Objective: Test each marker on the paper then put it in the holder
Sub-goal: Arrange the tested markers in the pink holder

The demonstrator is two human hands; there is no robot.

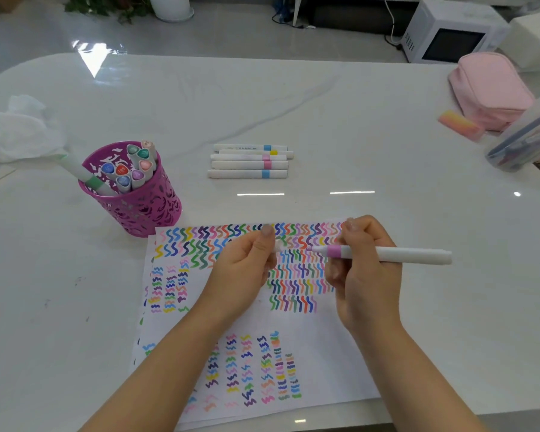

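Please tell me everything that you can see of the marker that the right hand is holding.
The marker has a white barrel, plastic by its look, with a pink band near the front end. It lies almost level above the paper, tip to the left, rear end to the right. The tip looks uncapped. The right hand grips it just behind the band. The left hand pinches a small white piece near the tip, probably its cap.

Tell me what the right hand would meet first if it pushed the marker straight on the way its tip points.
Probably the small white piece, seemingly the cap, pinched in the left hand. The right hand aims the pink-banded marker leftward at it; depth is unclear.
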